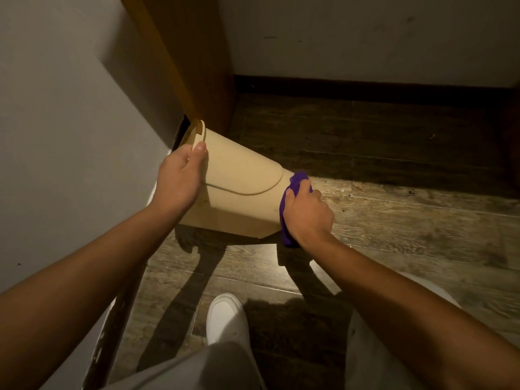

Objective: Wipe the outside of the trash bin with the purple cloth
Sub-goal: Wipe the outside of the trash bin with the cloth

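A beige plastic trash bin is tipped on its side above the wooden floor, its open rim toward the left wall and its base pointing right. My left hand grips the rim, thumb on the outside. My right hand is closed on the purple cloth and presses it flat against the bin's base end. Part of the cloth sticks out above and below my fingers.
A white wall runs along the left, with a wooden cabinet panel behind the bin. Dark wood floor stretches right to a baseboard. My white shoe and grey trouser legs are at the bottom.
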`<state>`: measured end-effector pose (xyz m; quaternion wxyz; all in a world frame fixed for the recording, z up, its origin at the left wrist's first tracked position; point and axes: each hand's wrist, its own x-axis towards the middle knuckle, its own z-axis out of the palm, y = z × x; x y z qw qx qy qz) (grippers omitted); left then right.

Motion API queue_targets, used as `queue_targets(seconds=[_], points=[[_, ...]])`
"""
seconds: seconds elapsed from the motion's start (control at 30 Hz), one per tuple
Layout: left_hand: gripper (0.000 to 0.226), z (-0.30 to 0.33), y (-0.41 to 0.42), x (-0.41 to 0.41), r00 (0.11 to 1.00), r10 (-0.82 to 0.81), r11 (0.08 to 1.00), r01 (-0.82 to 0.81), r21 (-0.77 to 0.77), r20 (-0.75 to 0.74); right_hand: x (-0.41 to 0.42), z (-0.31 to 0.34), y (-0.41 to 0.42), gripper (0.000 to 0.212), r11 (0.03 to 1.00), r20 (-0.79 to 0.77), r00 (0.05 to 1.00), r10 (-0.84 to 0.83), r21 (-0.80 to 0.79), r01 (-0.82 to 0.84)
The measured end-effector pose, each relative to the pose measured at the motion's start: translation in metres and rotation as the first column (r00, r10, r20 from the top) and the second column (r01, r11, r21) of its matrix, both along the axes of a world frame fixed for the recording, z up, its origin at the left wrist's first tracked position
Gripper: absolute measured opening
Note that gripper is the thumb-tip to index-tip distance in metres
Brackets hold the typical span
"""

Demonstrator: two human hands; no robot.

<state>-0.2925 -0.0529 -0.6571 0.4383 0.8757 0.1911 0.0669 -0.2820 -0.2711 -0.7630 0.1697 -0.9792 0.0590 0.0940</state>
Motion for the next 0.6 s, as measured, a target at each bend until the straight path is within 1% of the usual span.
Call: queue_targets(seconds=[0.07, 0.17, 0.23, 0.3, 0.33, 0.37, 0.4, 0.47, 0.5, 0.53, 0.57, 0.6], points=[[0.053, 0.001, -0.001, 0.005, 1.000, 0.012, 0.999, -0.013, -0.046, -0.021, -0.002, 0.003, 0.003, 0.034, 1.000, 0.013, 1.000, 0.004, 0.017, -0.005], [0.052, 0.003, -0.002, 0.016, 0.997, 0.036, 0.994, -0.043, -0.100, -0.068, -0.013, 0.006, 0.010, 0.032, 0.995, 0.053, 0.998, 0.027, 0.089, -0.032], [0.047, 0.004, 0.001, 0.025, 0.994, 0.062, 0.991, -0.073, -0.112, -0.090, -0.021, 0.006, 0.014, 0.032, 0.978, 0.060, 0.988, 0.141, 0.147, -0.148], [0.039, 0.007, 0.003, 0.034, 0.989, 0.090, 0.985, -0.106, -0.136, -0.118, -0.025, 0.007, 0.014, 0.035, 0.933, 0.000, 0.956, 0.293, 0.220, -0.285], [0.038, 0.009, 0.005, 0.039, 0.985, 0.099, 0.984, -0.118, -0.134, -0.138, -0.023, 0.009, 0.013, 0.038, 0.918, -0.034, 0.947, 0.321, 0.259, -0.301], [0.037, 0.010, 0.008, 0.044, 0.983, 0.095, 0.984, -0.117, -0.132, -0.159, -0.019, 0.013, 0.011, 0.040, 0.915, -0.041, 0.955, 0.294, 0.301, -0.268], [0.037, 0.012, 0.011, 0.049, 0.980, 0.074, 0.984, -0.102, -0.148, -0.183, -0.012, 0.018, 0.008, 0.040, 0.915, -0.025, 0.974, 0.224, 0.349, -0.201], [0.040, 0.017, 0.016, 0.049, 0.972, -0.031, 0.968, -0.029, -0.250, -0.233, 0.006, 0.029, -0.001, 0.038, 0.884, 0.018, 0.999, 0.031, 0.466, -0.036], [0.043, 0.019, 0.020, 0.044, 0.962, -0.109, 0.950, 0.026, -0.312, -0.251, 0.016, 0.034, -0.008, 0.035, 0.842, 0.025, 0.998, -0.066, 0.538, 0.042], [0.047, 0.018, 0.022, 0.036, 0.950, -0.177, 0.936, 0.083, -0.342, -0.256, 0.026, 0.039, -0.016, 0.030, 0.786, 0.023, 0.987, -0.157, 0.608, 0.111], [0.049, 0.013, 0.023, 0.024, 0.945, -0.216, 0.937, 0.130, -0.325, -0.245, 0.035, 0.043, -0.023, 0.025, 0.731, 0.020, 0.972, -0.235, 0.663, 0.163], [0.047, 0.007, 0.023, 0.011, 0.949, -0.225, 0.949, 0.163, -0.270, -0.218, 0.041, 0.045, -0.029, 0.022, 0.684, 0.019, 0.957, -0.290, 0.704, 0.193]])
